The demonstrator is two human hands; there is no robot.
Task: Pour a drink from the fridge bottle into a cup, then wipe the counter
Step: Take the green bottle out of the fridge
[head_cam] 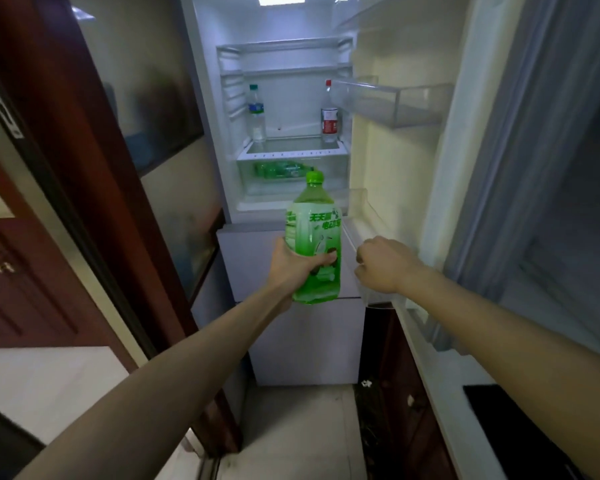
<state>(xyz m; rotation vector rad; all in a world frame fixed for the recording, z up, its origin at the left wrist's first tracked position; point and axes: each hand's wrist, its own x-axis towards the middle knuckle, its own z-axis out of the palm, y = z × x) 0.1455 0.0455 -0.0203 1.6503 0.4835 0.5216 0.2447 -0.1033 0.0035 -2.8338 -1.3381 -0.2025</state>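
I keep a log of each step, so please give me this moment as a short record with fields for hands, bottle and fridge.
left hand: grips the green bottle round its lower half
green bottle: upright, cap on, outside the fridge
right hand: fingers curled on the inner edge of the fridge door
fridge door: open
shelf: blue-label bottle left, red-label bottle right, both standing
drawer: lying green bottles
cup: not in view

Glossy translucent plastic bottle [314, 244]; dark glossy wooden doorframe [94, 161].
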